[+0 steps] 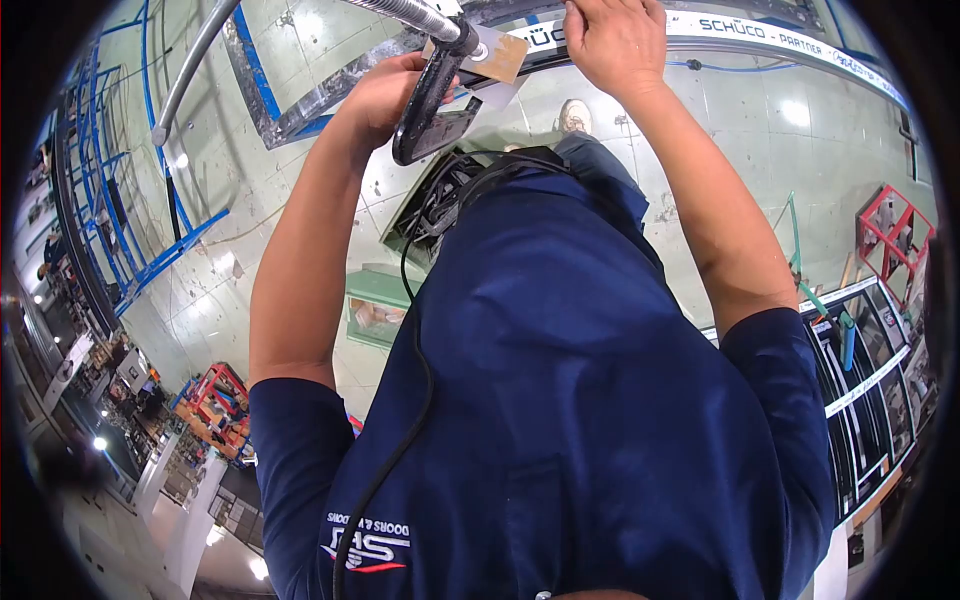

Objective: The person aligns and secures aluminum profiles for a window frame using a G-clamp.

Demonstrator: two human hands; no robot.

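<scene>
My left hand is closed around a black elongated piece, with its fingers partly hidden behind it. This piece joins a ribbed metal rod. A tan and clear plate lies beside the joint. My right hand grips a long profile covered with white printed film, its fingers close together and bent over the edge near the top of the view.
Below my left hand is a green crate of black parts, near a green box. Blue metal frames stand left. A red rack and film-covered frames are at right. A shoe shows on the tiled floor.
</scene>
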